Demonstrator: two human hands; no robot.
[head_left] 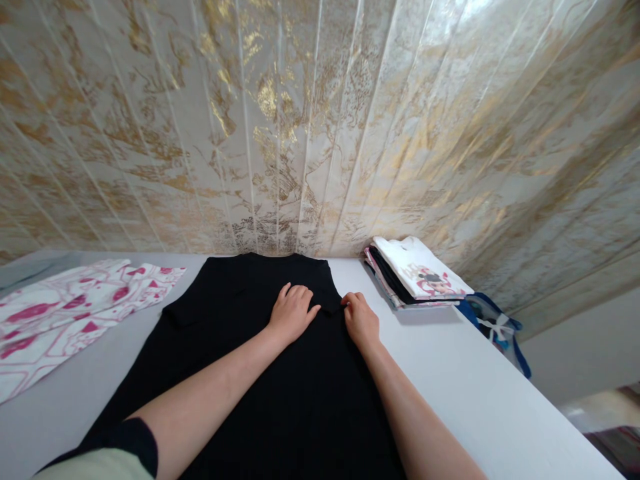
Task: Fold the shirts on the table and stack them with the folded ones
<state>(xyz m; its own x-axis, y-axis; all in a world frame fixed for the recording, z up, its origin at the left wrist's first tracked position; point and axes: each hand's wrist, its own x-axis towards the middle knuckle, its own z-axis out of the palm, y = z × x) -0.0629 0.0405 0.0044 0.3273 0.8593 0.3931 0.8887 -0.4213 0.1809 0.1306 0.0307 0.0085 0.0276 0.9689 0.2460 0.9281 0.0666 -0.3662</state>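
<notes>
A black garment [260,387] lies spread flat on the white table [465,387], its top end toward the wall. My left hand [293,312] rests palm down on the upper part of the garment, fingers stretched out and together. My right hand [360,320] is at the garment's right edge, fingers curled and pinching the black cloth there.
A white cloth with a pink pattern [65,313] lies on the table at the left. A stack of folded clothes [415,273], white printed shirt on top, sits at the back right by the gold-patterned wall [320,120]. A blue bag [495,327] hangs past the table's right edge.
</notes>
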